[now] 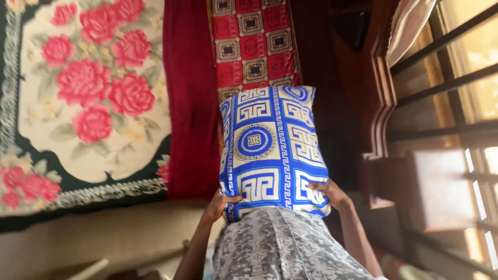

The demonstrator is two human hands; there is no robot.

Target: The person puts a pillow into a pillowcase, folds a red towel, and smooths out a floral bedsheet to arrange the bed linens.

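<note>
I hold a blue and white pillow [271,148] with a gold key pattern up in front of me by its two near corners. My left hand [220,203] grips the left corner and my right hand [329,192] grips the right corner. Just beyond the pillow lies a red pillow [253,44] with square patterns. My grey patterned garment [282,246] fills the bottom of the view under the pillow.
A red cloth [189,98] runs beside a cream cover with large pink roses [88,88]. A beige cushioned edge [104,233] lies at the lower left. On the right stand dark carved wood [378,93] and a barred window [456,83] with a curtain.
</note>
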